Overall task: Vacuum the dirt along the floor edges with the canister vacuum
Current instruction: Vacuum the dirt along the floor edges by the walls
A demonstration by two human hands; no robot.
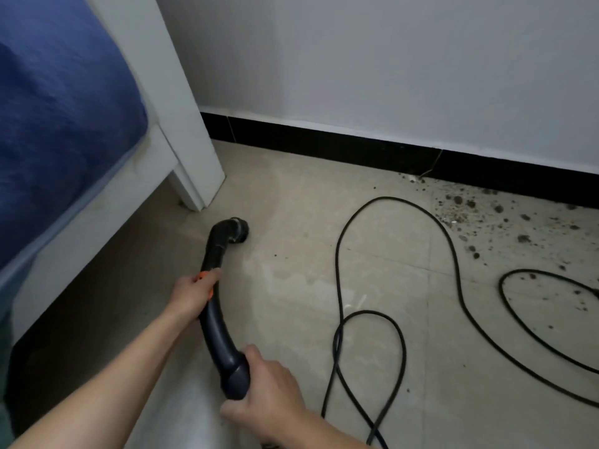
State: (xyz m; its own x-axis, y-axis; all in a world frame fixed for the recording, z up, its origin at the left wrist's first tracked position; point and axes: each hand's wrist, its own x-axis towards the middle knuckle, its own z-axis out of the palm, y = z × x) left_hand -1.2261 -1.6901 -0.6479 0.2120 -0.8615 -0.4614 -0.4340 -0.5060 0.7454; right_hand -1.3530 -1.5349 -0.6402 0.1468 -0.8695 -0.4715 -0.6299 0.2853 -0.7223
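A curved dark vacuum handle (217, 322) with an orange mark runs from the lower middle up to its round nozzle end (236, 230), which points at the tiled floor near the bed leg. My left hand (192, 294) grips the handle at its middle, by the orange mark. My right hand (264, 395) holds the handle's lower end, fingers curled round it. Dark dirt crumbs (492, 218) lie scattered along the black skirting board (324, 140) at the right, well away from the nozzle. The canister itself is out of view.
A white bed frame leg (194, 176) with a blue mattress (61, 118) fills the left. A black power cable (453, 264) loops over the floor at the right, through the dirt. A grey-white wall (389, 59) rises behind the skirting.
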